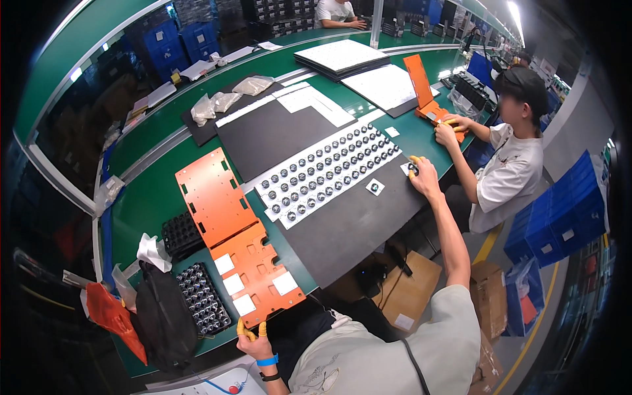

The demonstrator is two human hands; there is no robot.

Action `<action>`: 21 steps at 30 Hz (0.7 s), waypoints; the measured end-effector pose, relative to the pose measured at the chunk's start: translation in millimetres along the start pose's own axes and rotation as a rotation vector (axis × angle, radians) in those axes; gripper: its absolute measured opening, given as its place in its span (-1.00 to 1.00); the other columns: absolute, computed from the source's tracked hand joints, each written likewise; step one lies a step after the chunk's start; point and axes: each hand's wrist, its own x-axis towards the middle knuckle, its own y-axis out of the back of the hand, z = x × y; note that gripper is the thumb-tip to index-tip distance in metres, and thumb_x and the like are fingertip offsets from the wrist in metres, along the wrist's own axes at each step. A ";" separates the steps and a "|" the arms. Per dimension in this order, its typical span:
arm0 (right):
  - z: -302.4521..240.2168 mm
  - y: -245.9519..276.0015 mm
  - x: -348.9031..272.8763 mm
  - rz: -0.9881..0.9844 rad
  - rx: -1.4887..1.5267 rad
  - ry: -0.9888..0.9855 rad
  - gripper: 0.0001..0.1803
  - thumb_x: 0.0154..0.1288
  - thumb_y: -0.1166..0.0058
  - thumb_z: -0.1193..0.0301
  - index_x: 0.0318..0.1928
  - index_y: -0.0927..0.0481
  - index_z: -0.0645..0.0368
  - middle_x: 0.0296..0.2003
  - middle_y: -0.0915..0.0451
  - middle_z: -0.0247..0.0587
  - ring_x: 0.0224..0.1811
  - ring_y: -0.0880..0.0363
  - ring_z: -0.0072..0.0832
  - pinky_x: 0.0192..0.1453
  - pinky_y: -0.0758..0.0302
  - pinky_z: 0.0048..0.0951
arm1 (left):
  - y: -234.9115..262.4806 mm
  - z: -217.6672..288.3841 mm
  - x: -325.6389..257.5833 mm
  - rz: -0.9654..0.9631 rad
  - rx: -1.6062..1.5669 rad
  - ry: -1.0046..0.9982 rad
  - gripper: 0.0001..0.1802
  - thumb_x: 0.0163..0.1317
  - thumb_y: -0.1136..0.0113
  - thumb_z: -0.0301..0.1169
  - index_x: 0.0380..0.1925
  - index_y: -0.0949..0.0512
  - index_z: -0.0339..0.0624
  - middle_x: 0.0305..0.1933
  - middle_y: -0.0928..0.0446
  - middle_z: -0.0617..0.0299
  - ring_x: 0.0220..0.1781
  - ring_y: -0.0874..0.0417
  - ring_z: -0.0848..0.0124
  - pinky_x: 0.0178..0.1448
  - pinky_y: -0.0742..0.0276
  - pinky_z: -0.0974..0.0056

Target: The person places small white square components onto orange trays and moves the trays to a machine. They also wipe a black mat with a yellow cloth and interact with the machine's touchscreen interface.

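Yellow finger cots cover fingertips on both my hands. Far to the right, my right hand pinches a small white square piece with a dark round part at the black mat's edge. My left hand is at the near corner of a hinged orange fixture, thumb and fingers apart; whether they touch it is unclear. The fixture lies unfolded, its hinged orange lid flat beyond it. White square pieces sit on its near half. A loose white square with a dark round centre lies left of my right hand.
Rows of dark round parts on white sheets cover part of the black mat. Black trays and a black bag stand left. A co-worker handles another orange fixture at right. Blue bins stand beyond.
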 end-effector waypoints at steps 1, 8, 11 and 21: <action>-3.9 -0.7 -4.1 0.015 0.007 -0.043 -0.64 0.12 -0.18 0.46 -0.03 -0.58 0.25 -0.13 -0.53 -0.05 0.02 -0.49 -0.11 0.10 -0.44 -0.17 | -1.1 0.5 -0.2 0.008 0.001 0.018 -0.30 -0.05 -0.59 -0.16 -0.03 -0.55 -0.45 -0.53 -0.37 0.41 -0.56 -0.10 0.58 -0.53 -0.01 0.41; 11.2 -32.5 3.1 0.097 0.105 -0.227 -0.68 0.19 -0.17 0.44 -0.02 -0.62 0.17 -0.09 -0.54 -0.08 0.05 -0.48 -0.14 0.15 -0.43 -0.20 | -2.3 1.8 -0.6 0.019 0.005 0.032 -0.26 -0.07 -0.60 -0.09 -0.03 -0.56 -0.44 -0.53 -0.37 0.38 -0.58 -0.12 0.56 -0.54 -0.04 0.40; 10.7 -40.6 12.6 0.100 0.125 -0.263 -0.69 0.20 -0.16 0.45 -0.01 -0.64 0.14 -0.08 -0.55 -0.08 0.05 -0.48 -0.14 0.16 -0.43 -0.20 | -4.9 2.6 -0.1 0.036 -0.042 0.041 -0.26 -0.07 -0.60 -0.09 -0.04 -0.56 -0.44 -0.53 -0.40 0.38 -0.58 -0.13 0.57 -0.55 -0.05 0.41; 9.5 -47.1 22.5 0.103 0.107 -0.301 -0.68 0.20 -0.17 0.43 -0.01 -0.66 0.11 -0.11 -0.57 -0.09 0.04 -0.50 -0.16 0.16 -0.43 -0.20 | -5.8 -0.6 -1.4 0.046 -0.018 0.023 -0.23 -0.08 -0.59 -0.05 -0.02 -0.56 -0.46 -0.57 -0.35 0.39 -0.60 -0.10 0.57 -0.56 -0.01 0.40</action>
